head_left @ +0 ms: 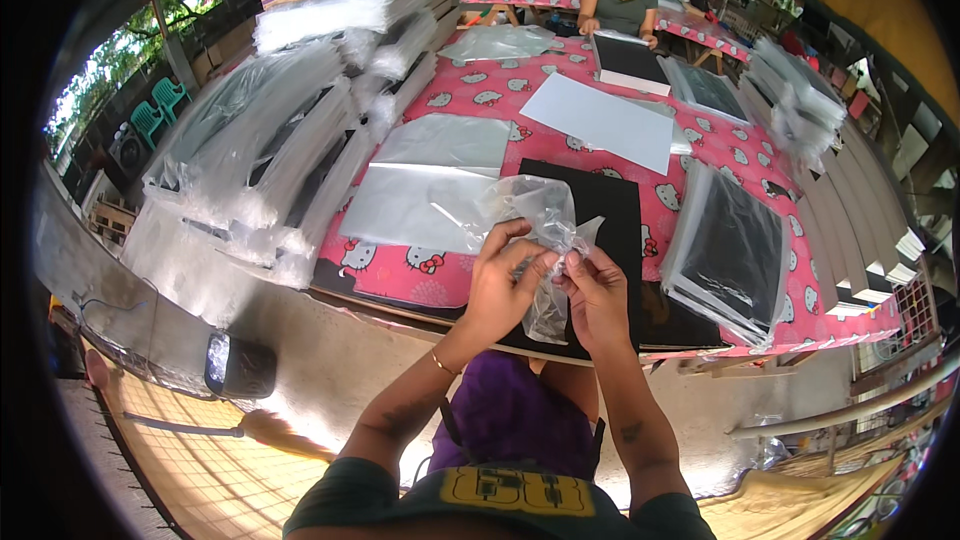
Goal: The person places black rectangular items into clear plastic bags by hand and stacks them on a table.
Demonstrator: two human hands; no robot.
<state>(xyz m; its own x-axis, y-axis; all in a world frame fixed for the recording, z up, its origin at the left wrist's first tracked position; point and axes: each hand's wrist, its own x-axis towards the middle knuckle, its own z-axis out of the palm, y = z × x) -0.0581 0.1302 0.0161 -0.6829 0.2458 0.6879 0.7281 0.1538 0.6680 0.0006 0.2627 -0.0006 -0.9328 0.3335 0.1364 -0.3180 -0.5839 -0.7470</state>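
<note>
Between my hands is a crumpled clear plastic bag (pixel 533 202), held above the table's front edge. My left hand (pixel 503 278) pinches it with thumb and fingertips. Close beside it, my right hand (pixel 597 298) pinches the same plastic, the two thumbs almost meeting. Beneath the bag lies a flat black board (pixel 606 202), partly hidden by the hands and plastic. To its left, flat clear plastic sleeves (pixel 420 180) are spread on the pink patterned tablecloth (pixel 460 275).
Tall stacks of plastic-wrapped black boards (pixel 290 140) stand on the left. A wrapped stack (pixel 728 250) lies at right, near a row of grey boards (pixel 860 220). A white sheet (pixel 600 120) lies farther back. Across the table, a person (pixel 620 2) handles a black-topped stack (pixel 630 62).
</note>
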